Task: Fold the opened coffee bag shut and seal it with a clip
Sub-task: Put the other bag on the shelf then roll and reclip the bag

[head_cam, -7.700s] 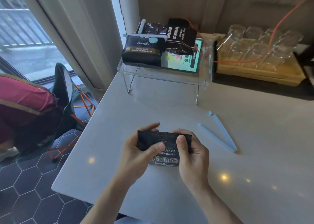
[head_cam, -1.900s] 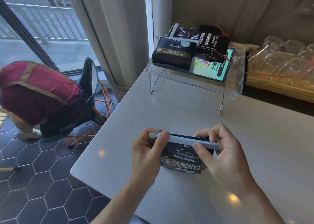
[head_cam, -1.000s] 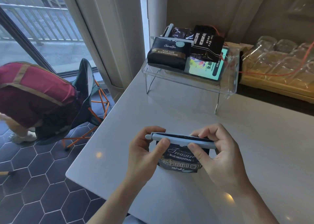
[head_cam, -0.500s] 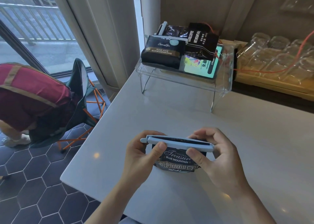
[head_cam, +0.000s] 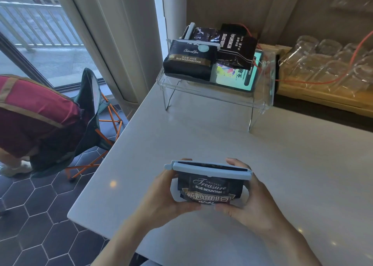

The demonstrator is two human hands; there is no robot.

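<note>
A small black coffee bag point(head_cam: 210, 189) with "Treasure Blue Mountain" lettering is held upright just above the white table point(head_cam: 222, 140), near its front edge. Its top is folded over, and a long pale blue clip point(head_cam: 207, 169) runs across the whole fold. My left hand point(head_cam: 167, 197) cups the bag's left side and bottom. My right hand point(head_cam: 250, 199) cups its right side and bottom, fingers reaching behind the clip's right end. Neither thumb rests on the clip.
A clear acrylic stand point(head_cam: 218, 92) at the back holds several dark coffee bags point(head_cam: 187, 61), some clipped. A wooden tray of glasses point(head_cam: 327, 72) with a red cable stands at the back right. A folding chair point(head_cam: 94, 108) and a bent-over person point(head_cam: 30, 116) are left of the table.
Both thumbs have come off the clip and my hands have dropped to the bag's sides and bottom. The bag now stands more upright, facing me. Much earlier the clip lay on the table.
</note>
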